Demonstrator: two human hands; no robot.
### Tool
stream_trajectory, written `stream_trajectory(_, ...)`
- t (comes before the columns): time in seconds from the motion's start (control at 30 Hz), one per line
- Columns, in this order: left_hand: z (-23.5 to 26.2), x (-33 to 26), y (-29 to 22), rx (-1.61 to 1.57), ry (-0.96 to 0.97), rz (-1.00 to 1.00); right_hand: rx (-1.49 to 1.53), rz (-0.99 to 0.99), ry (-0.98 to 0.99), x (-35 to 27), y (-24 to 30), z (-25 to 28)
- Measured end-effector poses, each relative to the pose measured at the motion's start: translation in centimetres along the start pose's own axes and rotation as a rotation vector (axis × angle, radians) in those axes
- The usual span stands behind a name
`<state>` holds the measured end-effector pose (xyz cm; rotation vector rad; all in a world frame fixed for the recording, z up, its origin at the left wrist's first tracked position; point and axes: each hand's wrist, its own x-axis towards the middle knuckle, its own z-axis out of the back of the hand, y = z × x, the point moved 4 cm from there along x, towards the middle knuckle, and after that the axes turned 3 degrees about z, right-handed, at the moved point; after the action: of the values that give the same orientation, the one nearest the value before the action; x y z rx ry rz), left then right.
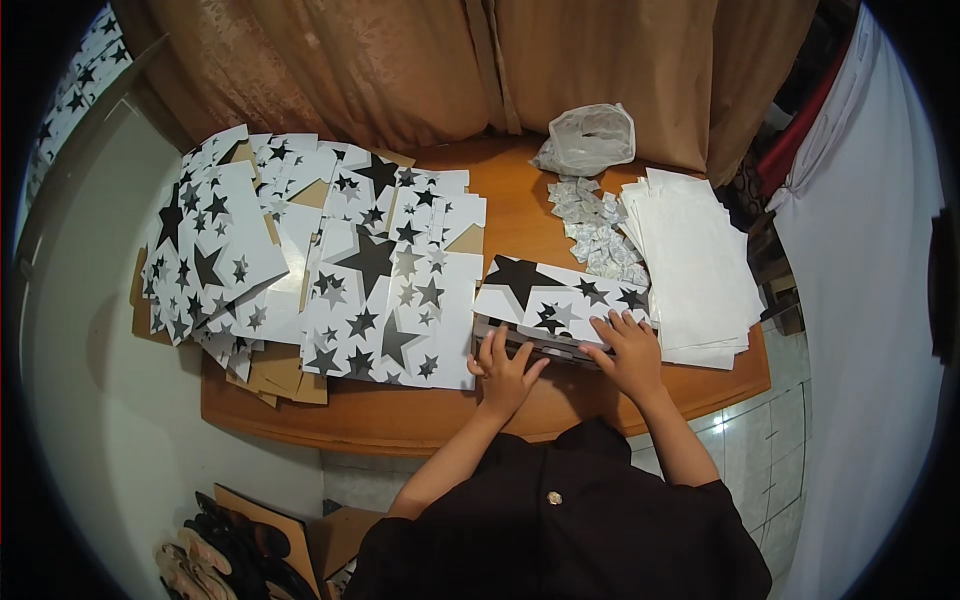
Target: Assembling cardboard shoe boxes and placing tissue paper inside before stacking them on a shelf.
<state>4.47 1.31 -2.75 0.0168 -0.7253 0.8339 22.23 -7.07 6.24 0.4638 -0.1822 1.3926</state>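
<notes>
Left on the table (520,215) lie cards (370,300); beside them, your left hand (505,378), spread, touches the near side of the box (560,300). Your right hand (630,355) lies open on its top. Folding seems in hand; next, probably press its near edge square.

No lettering you can read in this view.
On the star-patterned box (545,312) before you, you can make out only printed black and grey stars, and the same goes for the flat star-patterned cardboard pieces (345,312) to your left. Any marks on the small clear packets (592,222) are too small for you to read, and you can read none on the white paper sheets (697,265).
</notes>
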Motion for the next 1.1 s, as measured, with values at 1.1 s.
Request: stream_trajectory(1.1,2.3,3.4,2.7,-0.093,0.31,-0.448,-0.049,0.117,-0.038,-4.0,1.2,-3.7)
